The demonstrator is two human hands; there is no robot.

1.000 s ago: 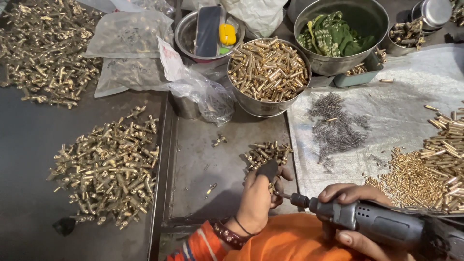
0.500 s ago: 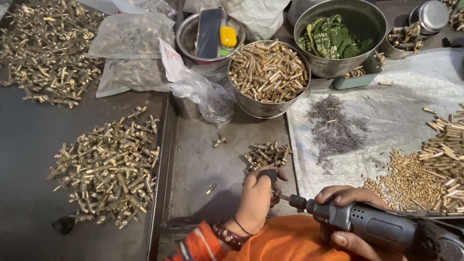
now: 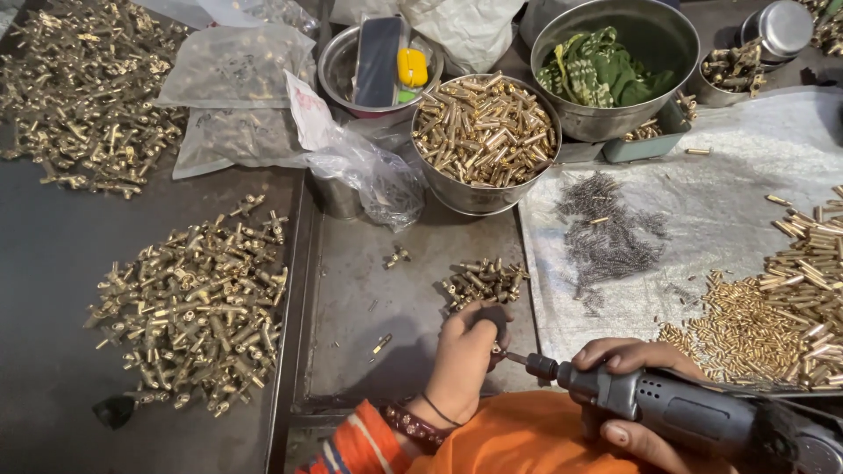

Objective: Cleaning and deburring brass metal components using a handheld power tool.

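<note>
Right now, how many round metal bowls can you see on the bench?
3 clearly: one full of brass pins at centre, one with green cloth behind it, one holding a dark flat case at left. Others may be hidden.

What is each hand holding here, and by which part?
The right hand holds a grey power tool by its body. The left hand pinches a small part at the tool's tip; which part cannot be told.

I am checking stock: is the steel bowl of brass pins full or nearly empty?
Full. The steel bowl is heaped to its rim with brass pins.
</note>
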